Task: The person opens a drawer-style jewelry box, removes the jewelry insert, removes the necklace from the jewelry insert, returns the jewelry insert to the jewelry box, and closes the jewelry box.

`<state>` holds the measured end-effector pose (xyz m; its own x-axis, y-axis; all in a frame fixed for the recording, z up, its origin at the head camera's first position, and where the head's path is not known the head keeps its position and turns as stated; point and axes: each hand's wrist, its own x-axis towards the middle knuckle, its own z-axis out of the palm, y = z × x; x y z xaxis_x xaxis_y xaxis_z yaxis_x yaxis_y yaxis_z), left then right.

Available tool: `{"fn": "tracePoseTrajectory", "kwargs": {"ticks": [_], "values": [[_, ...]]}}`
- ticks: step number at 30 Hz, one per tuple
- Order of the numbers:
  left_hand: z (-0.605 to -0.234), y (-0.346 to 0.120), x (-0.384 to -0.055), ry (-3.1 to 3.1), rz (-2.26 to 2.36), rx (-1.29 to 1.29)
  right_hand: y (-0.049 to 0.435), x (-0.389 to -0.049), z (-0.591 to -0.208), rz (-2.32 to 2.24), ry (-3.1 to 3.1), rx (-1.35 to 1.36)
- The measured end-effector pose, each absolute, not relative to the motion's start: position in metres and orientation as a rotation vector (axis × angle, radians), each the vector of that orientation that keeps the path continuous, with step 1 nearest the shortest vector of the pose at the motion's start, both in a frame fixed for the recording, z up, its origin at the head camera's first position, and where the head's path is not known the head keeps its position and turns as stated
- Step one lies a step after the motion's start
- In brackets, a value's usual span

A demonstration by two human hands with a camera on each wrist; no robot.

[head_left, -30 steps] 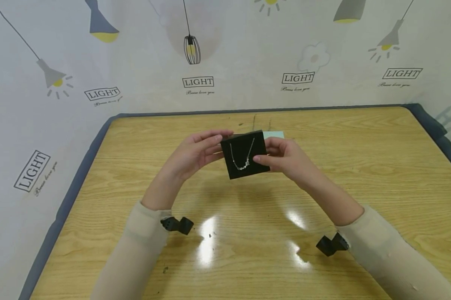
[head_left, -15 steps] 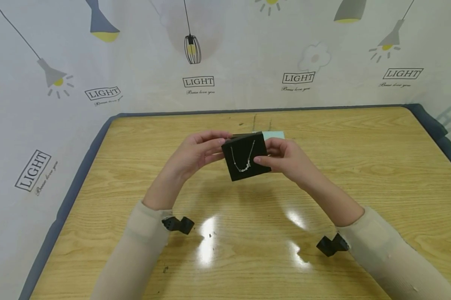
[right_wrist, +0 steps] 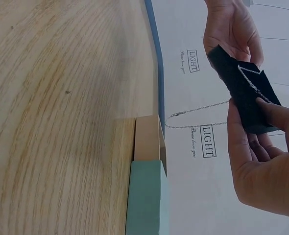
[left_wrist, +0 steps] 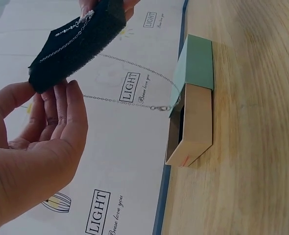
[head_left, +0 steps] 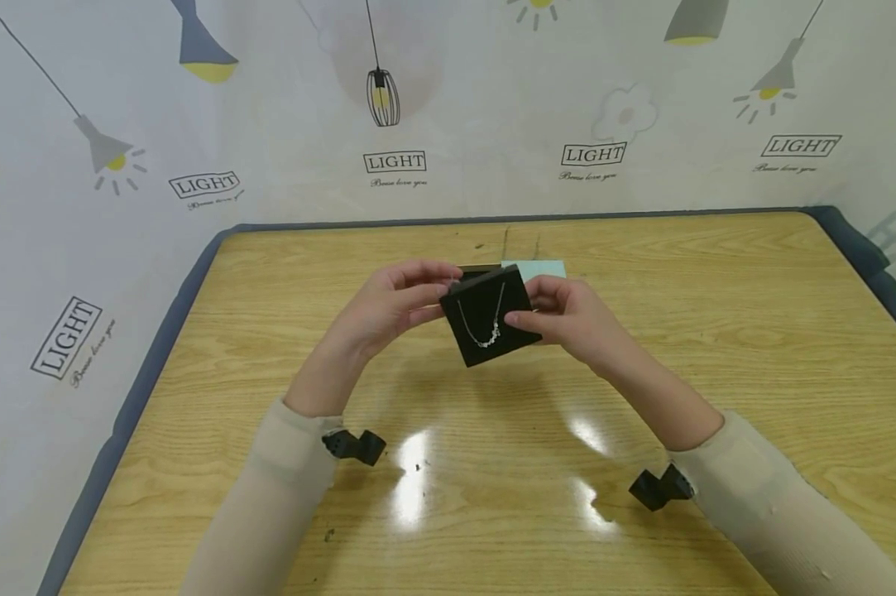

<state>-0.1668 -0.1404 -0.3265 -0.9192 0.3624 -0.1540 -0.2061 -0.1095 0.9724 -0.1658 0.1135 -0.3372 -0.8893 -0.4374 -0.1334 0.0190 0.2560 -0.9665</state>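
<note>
A black foam jewelry pad (head_left: 483, 313) is held tilted above the table, with a silver necklace (head_left: 488, 343) draped in a U across its face. My right hand (head_left: 571, 316) pinches the pad's right side, thumb on the front near the pendant and fingers behind. At its upper left corner, my left hand (head_left: 385, 308) pinches the pad between thumb and fingers. In the left wrist view a loop of chain (left_wrist: 130, 62) with the clasp (left_wrist: 160, 108) hangs free behind the pad.
A small gift box stands behind the hands, its mint-green part (left_wrist: 199, 63) beside its beige drawer (left_wrist: 198, 115), which is pulled out and partly hidden in the head view. The wooden table (head_left: 492, 497) ends at a blue-edged wall covering (head_left: 492, 186) printed with lamps.
The pad has tilted further and shifted slightly down, toward the person, uncovering more of the box behind it. Both hands keep their hold, with only slight movement.
</note>
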Motion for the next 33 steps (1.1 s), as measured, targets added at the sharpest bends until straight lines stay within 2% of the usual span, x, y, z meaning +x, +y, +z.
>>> {"fn": "tracePoseTrajectory", "kwargs": {"ticks": [33], "values": [[-0.3232, -0.1444, -0.1628, 1.725, 2.136, 0.26, 0.113, -0.1657, -0.3391, -1.656, 2.168, -0.378]]}}
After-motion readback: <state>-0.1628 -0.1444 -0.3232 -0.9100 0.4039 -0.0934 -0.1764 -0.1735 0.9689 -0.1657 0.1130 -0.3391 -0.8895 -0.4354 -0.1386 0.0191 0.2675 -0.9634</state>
